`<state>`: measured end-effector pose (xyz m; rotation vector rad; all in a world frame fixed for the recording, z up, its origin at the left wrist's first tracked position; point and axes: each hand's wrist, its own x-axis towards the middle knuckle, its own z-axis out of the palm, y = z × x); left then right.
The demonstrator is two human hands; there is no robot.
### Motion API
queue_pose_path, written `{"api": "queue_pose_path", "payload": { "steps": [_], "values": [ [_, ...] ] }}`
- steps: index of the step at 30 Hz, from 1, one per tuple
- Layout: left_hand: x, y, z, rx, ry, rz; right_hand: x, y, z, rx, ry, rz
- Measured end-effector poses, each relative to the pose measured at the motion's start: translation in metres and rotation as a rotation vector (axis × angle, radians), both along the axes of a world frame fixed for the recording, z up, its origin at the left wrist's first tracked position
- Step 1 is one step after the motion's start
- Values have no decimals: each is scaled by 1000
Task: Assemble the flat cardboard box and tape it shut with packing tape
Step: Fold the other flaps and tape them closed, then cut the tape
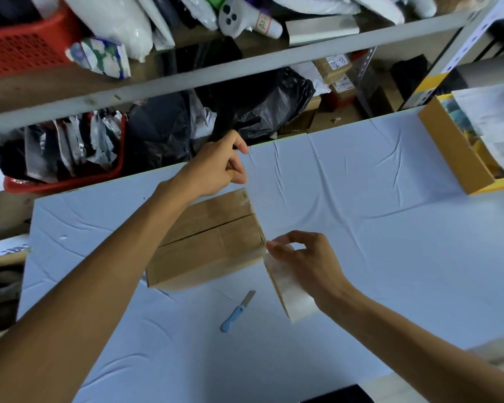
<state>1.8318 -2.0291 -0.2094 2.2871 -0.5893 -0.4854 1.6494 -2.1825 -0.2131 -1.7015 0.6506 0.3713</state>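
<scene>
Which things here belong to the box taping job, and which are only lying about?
Job: cardboard box; tape roll held by the right hand; left hand near the box's far corner; blue knife, probably for cutting tape.
Lying about: yellow-edged open box; red basket on the upper shelf; black plastic bag.

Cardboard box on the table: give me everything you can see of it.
The cardboard box is plain brown, already folded up, lying on the white-covered table. Its two top flaps are closed, meeting in a lengthwise seam; a hazy sheen at the right end may be clear tape, uncertain. The left forearm crosses above it, the left hand curled over its far right corner. The right hand holds a tape roll at its near right corner.
</scene>
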Motion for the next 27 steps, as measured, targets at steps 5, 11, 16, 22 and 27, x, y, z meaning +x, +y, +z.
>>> {"api": "queue_pose_path", "payload": {
  "steps": [5, 11, 16, 22, 27],
  "values": [
    [-5, 1, 0, 53, 54, -29, -2, 1, -7, -54, 4, 5],
    [-11, 2, -4, 55, 72, -9, -3, 1, -12, -74, -13, 8],
    [-12, 0, -4, 48, 44, -2, -3, 3, -17, -80, -23, 9],
    [-9, 0, -6, 55, 34, 8, 0, 1, -18, -91, -33, 14],
    [-7, -1, -11, 63, 37, 5, 1, 3, -21, -104, -27, 30]
  ]
}}
